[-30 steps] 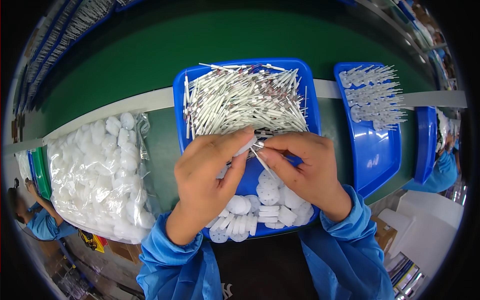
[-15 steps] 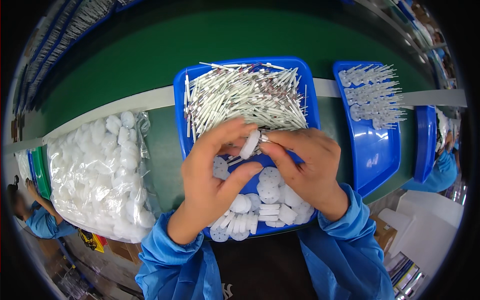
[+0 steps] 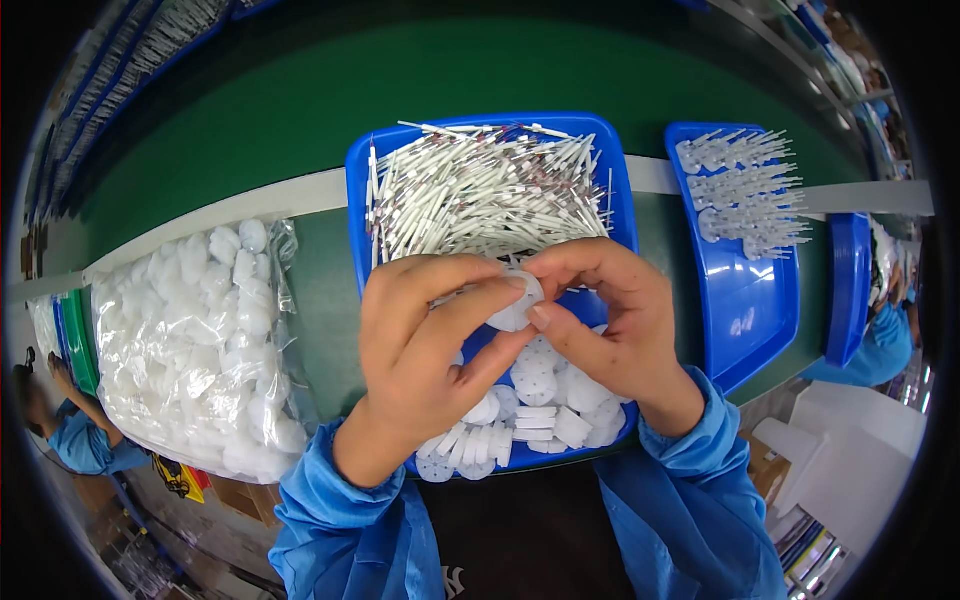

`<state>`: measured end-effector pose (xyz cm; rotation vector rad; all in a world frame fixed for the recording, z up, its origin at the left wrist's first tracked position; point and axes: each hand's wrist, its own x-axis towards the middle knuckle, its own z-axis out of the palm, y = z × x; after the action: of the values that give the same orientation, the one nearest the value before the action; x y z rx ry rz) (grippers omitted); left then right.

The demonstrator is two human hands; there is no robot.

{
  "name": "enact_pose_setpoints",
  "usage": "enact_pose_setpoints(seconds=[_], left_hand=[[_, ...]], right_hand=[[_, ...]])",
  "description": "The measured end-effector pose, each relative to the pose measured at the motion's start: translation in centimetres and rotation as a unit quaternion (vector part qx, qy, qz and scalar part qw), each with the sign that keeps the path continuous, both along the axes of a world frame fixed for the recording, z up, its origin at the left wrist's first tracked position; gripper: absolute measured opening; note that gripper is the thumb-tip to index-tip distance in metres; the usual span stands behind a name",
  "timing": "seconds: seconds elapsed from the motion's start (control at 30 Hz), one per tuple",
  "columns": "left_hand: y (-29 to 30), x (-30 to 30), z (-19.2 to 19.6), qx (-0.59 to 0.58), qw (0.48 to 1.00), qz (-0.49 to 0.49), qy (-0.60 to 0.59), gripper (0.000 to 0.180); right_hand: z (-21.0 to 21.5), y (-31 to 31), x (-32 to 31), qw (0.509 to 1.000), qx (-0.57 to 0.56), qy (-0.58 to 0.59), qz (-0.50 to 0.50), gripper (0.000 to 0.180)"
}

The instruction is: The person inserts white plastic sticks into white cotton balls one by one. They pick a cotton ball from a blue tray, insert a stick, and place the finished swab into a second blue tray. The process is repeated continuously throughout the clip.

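Over the middle of a blue tray (image 3: 357, 215), my left hand (image 3: 415, 335) pinches a white round plastic disc (image 3: 514, 308) between thumb and fingers. My right hand (image 3: 625, 320) is closed at the disc's right edge, thumb and fingertips pressed to it. Whether a thin stick is also between those fingertips is hidden. Beyond my hands, the tray holds a heap of thin whitish sticks (image 3: 490, 190) with dark ends. Nearer to me lie several loose white discs (image 3: 536, 385), some flat and some on edge.
On the left lies a clear bag of white discs (image 3: 190, 360). At the right, a second blue tray (image 3: 745, 335) holds rows of discs with sticks standing out of them (image 3: 745, 190). Another blue tray (image 3: 850, 290) is beyond it. A co-worker's arm (image 3: 85, 410) shows far left.
The disc has turned from edge-on to show its face. My right fingers have moved from a thin stick beside it onto the disc's edge, and the hands are closer together.
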<state>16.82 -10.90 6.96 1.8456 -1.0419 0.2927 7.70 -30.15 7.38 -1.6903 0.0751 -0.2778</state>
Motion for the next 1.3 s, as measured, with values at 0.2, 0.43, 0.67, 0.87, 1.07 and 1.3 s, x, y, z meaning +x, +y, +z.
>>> enact_pose_setpoints(seconds=[0.2,0.43,0.67,0.87,1.07,1.3], left_hand=[[0.2,-0.2,0.3,0.007,0.999,0.0,-0.032,0.049],[0.1,0.0,-0.1,-0.023,0.999,-0.007,-0.028,0.046],[0.2,-0.1,-0.4,-0.034,0.995,-0.091,-0.009,0.051],[1.3,0.8,-0.9,-0.095,0.977,-0.149,0.122,0.041],[1.5,0.7,-1.0,-0.098,0.963,-0.083,0.238,0.035],[1.1,0.5,-1.1,-0.092,0.965,-0.037,0.242,0.031]], right_hand=[[0.0,0.1,0.2,0.996,0.076,-0.012,0.053,0.037],[-0.2,-0.1,0.0,0.991,0.099,-0.036,0.078,0.038],[0.3,-0.8,-0.7,0.998,0.049,0.022,0.025,0.011],[2.0,-4.0,-1.6,0.893,-0.442,-0.073,-0.042,0.005],[0.3,-0.6,-1.0,0.813,-0.578,-0.06,0.017,0.018],[-0.3,0.2,0.7,0.793,-0.609,-0.006,-0.021,0.012]])
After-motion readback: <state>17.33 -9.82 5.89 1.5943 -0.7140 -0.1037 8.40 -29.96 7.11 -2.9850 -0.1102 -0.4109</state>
